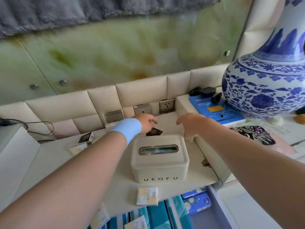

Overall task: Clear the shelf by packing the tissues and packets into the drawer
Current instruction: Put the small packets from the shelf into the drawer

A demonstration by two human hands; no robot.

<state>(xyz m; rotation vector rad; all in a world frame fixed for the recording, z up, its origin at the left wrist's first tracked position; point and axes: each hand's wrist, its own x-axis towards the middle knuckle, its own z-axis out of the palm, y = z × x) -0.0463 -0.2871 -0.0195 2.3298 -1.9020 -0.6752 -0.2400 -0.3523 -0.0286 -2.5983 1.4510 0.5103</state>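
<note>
My left hand point(146, 121), with a blue band on its wrist, hovers at the back of the shelf point(54, 156), fingers loosely bent just above a black packet point(154, 131). My right hand point(189, 123) reaches down behind the cream UEOFU tissue box point(160, 160). Its fingertips are at a small pale packet point(189, 139) by the raised side ledge. Left on the shelf lie a black box point(87, 137) and a pale packet point(77, 147). A "Face" tissue packet point(147, 196) sits at the shelf's front edge. Below, the open drawer point(216, 205) holds blue and teal tissue packs point(197, 202).
A big blue-and-white vase point(264, 83) stands on the raised ledge at right, beside a blue card point(214, 111) and black items point(204, 92). Wall sockets point(166, 106) line the padded back wall. A cable point(38, 128) runs at the far left.
</note>
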